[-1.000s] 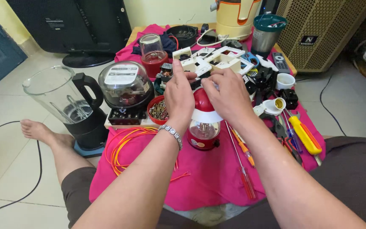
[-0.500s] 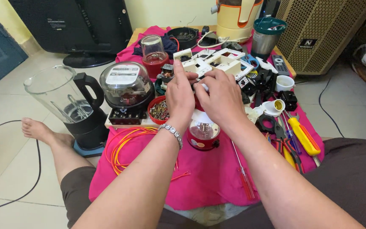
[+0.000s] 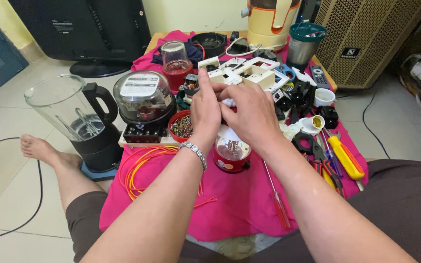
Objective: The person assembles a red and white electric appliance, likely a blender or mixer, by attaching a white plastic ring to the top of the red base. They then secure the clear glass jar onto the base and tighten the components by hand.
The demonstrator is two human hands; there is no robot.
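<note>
Seen from above, both hands meet over a pink-covered tabletop [image 3: 249, 204]. The left hand [image 3: 205, 109] and right hand [image 3: 252, 114] pinch a small white part [image 3: 229, 103] between their fingertips, just above a red motor base [image 3: 231, 155]. The part looks light, stiff and easily dropped; best gripped by its edges. A screw bowl [image 3: 181, 126] sits near.

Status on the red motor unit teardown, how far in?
Done: parts lie spread over the pink cloth, screws in a red bowl. In hand: left hand and right hand together pinch a small white piece above the red motor unit. Left: unit apparently open, screwdriver idle.
</note>
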